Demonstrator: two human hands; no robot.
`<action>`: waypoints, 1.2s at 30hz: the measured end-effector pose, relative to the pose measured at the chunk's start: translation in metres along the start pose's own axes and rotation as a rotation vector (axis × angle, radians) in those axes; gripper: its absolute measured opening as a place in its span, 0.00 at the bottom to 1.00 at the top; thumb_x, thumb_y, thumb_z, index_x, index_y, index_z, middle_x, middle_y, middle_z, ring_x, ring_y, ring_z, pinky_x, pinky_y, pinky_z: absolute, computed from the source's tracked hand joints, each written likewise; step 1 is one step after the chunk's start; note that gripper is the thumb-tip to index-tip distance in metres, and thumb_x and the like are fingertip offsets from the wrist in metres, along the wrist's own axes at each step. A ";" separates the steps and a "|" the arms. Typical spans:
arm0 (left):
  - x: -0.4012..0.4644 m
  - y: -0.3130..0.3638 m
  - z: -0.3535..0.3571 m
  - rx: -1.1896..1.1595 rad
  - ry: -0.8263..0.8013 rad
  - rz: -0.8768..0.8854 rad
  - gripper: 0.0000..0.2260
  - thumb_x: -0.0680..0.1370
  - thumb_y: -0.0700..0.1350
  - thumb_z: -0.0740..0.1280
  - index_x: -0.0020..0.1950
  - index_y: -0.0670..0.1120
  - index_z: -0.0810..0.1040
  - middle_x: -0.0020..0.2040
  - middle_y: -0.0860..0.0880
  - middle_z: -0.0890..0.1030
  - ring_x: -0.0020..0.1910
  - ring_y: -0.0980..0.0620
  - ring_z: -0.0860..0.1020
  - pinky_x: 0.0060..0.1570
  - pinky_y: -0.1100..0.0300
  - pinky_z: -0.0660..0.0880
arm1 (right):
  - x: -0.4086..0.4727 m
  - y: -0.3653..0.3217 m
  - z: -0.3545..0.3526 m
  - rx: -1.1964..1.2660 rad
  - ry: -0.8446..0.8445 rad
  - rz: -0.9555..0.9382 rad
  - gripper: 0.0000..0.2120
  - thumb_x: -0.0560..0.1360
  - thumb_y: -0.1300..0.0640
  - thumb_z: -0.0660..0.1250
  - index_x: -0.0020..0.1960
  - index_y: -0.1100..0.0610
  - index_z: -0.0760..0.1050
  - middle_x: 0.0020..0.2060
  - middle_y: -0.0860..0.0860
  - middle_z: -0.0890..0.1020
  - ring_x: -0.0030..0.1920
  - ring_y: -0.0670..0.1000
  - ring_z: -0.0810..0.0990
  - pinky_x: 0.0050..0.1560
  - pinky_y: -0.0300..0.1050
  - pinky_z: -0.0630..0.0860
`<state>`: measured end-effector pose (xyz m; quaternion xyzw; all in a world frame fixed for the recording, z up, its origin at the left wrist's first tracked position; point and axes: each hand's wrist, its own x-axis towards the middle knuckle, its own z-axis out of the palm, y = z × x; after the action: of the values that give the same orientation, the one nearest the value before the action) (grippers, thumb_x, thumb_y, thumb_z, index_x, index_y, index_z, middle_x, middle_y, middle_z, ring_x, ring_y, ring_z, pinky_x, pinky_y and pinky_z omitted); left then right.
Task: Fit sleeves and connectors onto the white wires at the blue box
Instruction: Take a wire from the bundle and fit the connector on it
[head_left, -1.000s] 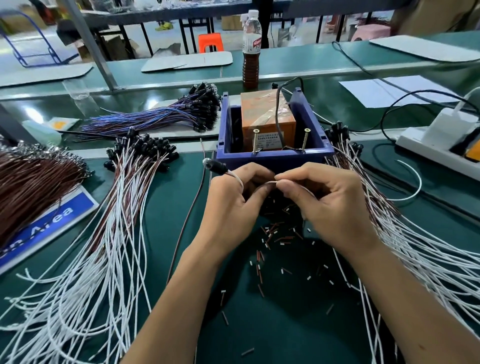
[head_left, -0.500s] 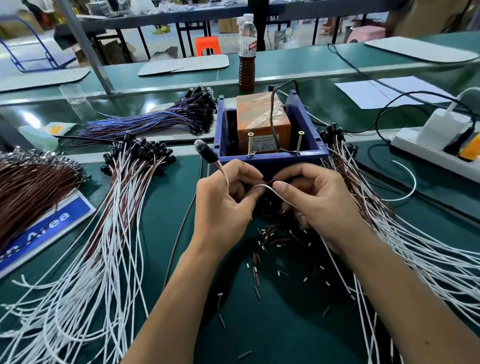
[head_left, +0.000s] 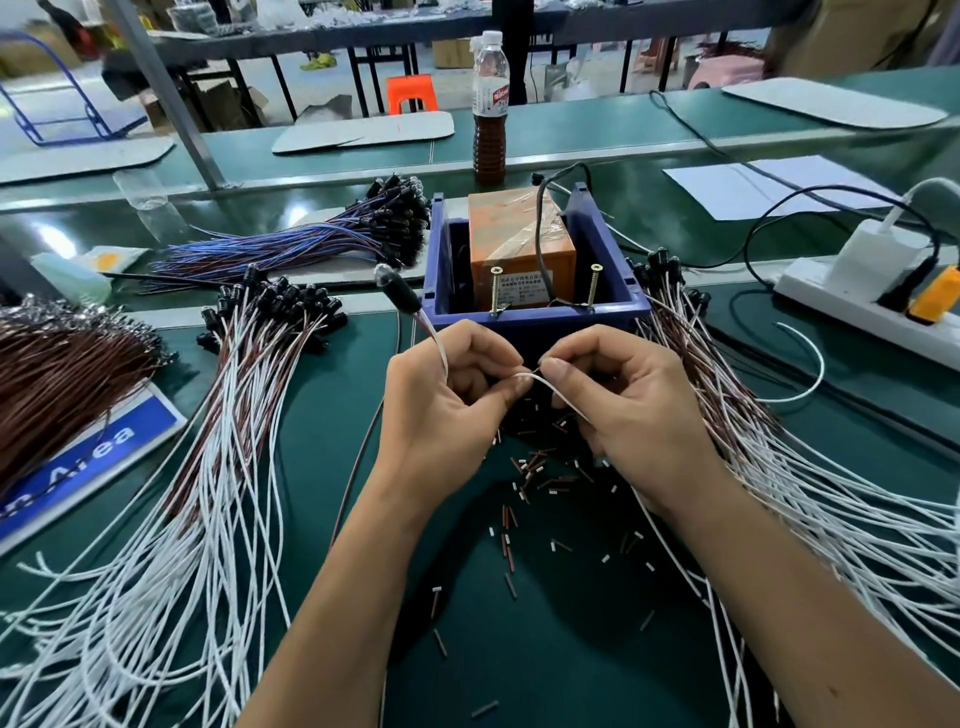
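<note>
A thin white wire (head_left: 558, 389) runs between the two hands just in front of the blue box (head_left: 535, 317). Its long axis slopes from the upper left, where a black connector (head_left: 397, 291) sticks up past the left hand (head_left: 441, 410) and points up and to the left, down to the lower right under the right hand (head_left: 631, 410). The connector is a dark, tapered plug with a rounded clear tip. The wire is smooth, round and glossy, and a brown wire (head_left: 358, 467) trails down from the same plug.

The left hand has its fingers curled around the wire, thumb tip pressing it. The right hand pinches the wire between thumb and forefinger, the other fingers curled. Whether a sleeve sits on the wire at the pinch cannot be told.

Short brown and white tube pieces (head_left: 524, 467) lie scattered on the dark green mat (head_left: 571, 649). Bundles of white wires (head_left: 156, 545) with black plugs fan out on both sides. The box is hard plastic and holds an orange block (head_left: 514, 244) wrapped in clear tape, with two brass screws (head_left: 496, 288) standing at its front.
</note>
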<state>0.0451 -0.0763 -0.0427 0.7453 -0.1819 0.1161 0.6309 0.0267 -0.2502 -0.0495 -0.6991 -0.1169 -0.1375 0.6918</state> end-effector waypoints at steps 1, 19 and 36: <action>0.000 0.001 -0.001 -0.009 0.000 -0.001 0.10 0.72 0.31 0.77 0.44 0.43 0.81 0.38 0.46 0.84 0.36 0.52 0.82 0.40 0.57 0.80 | -0.001 -0.001 0.001 -0.005 0.002 -0.009 0.03 0.79 0.66 0.73 0.46 0.62 0.82 0.32 0.48 0.81 0.28 0.40 0.75 0.31 0.28 0.70; 0.001 0.003 -0.010 -0.082 0.094 0.044 0.09 0.72 0.35 0.79 0.42 0.45 0.81 0.38 0.45 0.86 0.36 0.51 0.83 0.38 0.62 0.80 | 0.001 -0.006 -0.011 0.060 -0.144 0.126 0.13 0.80 0.47 0.70 0.45 0.57 0.78 0.29 0.55 0.78 0.23 0.48 0.67 0.22 0.37 0.64; 0.000 0.017 -0.012 -0.773 -0.005 -0.093 0.07 0.75 0.43 0.65 0.39 0.41 0.71 0.39 0.43 0.79 0.27 0.55 0.63 0.28 0.65 0.62 | 0.003 -0.010 -0.030 0.369 -0.503 0.129 0.15 0.80 0.46 0.72 0.48 0.59 0.82 0.27 0.49 0.71 0.25 0.46 0.63 0.28 0.37 0.61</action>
<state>0.0387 -0.0670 -0.0257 0.4604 -0.1799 0.0082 0.8693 0.0250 -0.2797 -0.0393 -0.5798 -0.2628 0.1075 0.7636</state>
